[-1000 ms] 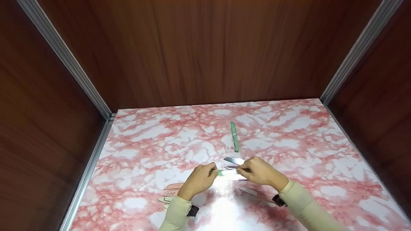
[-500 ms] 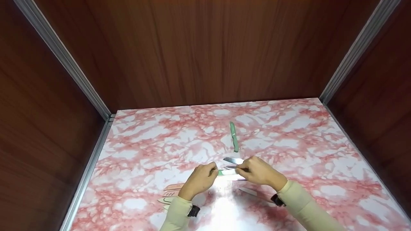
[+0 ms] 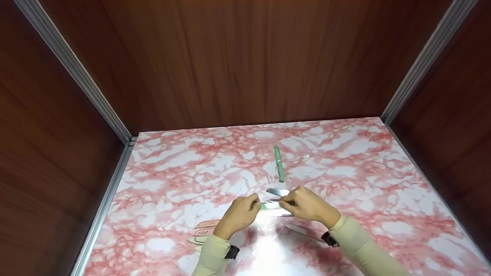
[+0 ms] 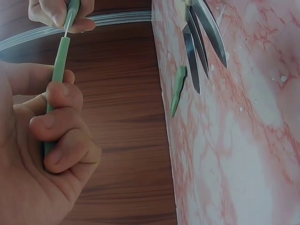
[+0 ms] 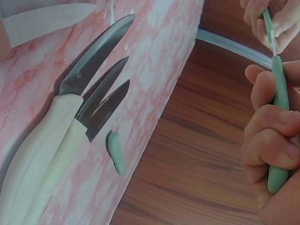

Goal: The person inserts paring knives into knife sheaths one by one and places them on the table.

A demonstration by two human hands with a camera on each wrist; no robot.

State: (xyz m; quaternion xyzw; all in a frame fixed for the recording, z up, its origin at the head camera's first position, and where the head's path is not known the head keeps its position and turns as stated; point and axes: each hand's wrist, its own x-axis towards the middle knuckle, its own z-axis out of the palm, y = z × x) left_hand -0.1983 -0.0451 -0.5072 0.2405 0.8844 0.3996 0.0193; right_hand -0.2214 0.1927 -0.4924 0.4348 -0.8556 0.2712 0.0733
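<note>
In the left wrist view, my left hand (image 4: pixel 65 126) curls its fingers round a slim green blade sheath (image 4: pixel 61 58). My right hand (image 5: pixel 276 131) grips the green handle (image 5: pixel 280 89) of a knife, seen close up in the right wrist view. A short stretch of pale blade (image 3: pixel 272 205) shows between the two hands in the head view. It lines up with the sheath and seems partly inside it; the tip is hidden. Both hands are held over the table. Beyond them lies another green knife (image 3: pixel 279 163) with its blade covered.
Cream-handled knives (image 5: pixel 44 154) with bare steel blades (image 5: pixel 98 56) lie beside my right hand. A white-bladed knife (image 3: pixel 296 229) is near my right wrist. Pink sheaths (image 3: pixel 207 223) and cream ones (image 3: pixel 197 240) lie by my left forearm. Wooden panels (image 3: pixel 245 65) enclose the marbled table (image 3: pixel 165 184).
The space between my hands has narrowed slightly, so a little less blade shows. Both hands keep their hold, and the other knives and sheaths lie as before.
</note>
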